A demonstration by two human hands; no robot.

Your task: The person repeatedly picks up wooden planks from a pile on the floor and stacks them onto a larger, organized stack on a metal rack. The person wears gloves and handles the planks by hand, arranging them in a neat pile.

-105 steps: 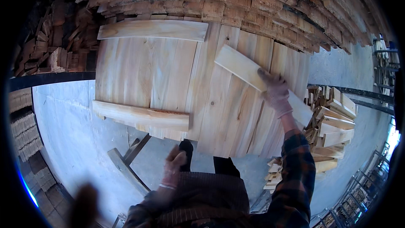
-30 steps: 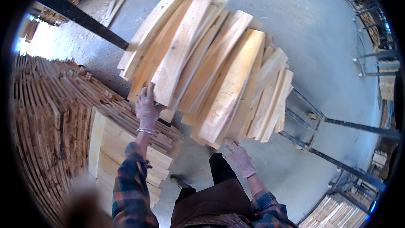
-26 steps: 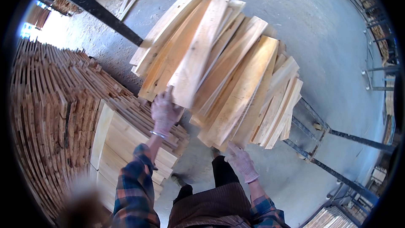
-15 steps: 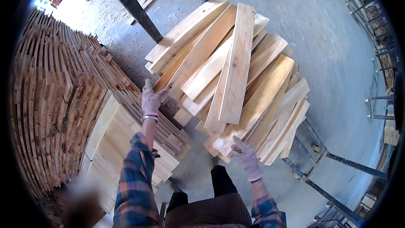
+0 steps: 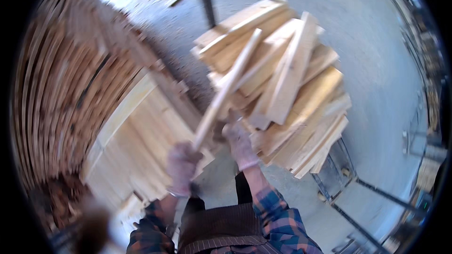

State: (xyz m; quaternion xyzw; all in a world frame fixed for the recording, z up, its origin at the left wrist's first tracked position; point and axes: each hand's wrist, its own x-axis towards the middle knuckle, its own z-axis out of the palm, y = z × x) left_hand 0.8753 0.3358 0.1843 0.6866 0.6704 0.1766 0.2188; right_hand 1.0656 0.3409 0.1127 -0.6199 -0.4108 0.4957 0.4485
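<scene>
The left hand (image 5: 183, 167) grips the near end of a pale board (image 5: 227, 89); whether the right hand (image 5: 241, 146) beside it grips, I can't tell. The board slants across a loose plank pile (image 5: 308, 106), black frame bars (image 5: 376, 189) jutting from below.

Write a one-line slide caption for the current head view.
A gloved left hand grips a board by one end, the right hand close by, beside a loose pile of boards.

Blur softens both hands (image 5: 184, 165) (image 5: 241, 146) and the held board (image 5: 227, 89).
</scene>
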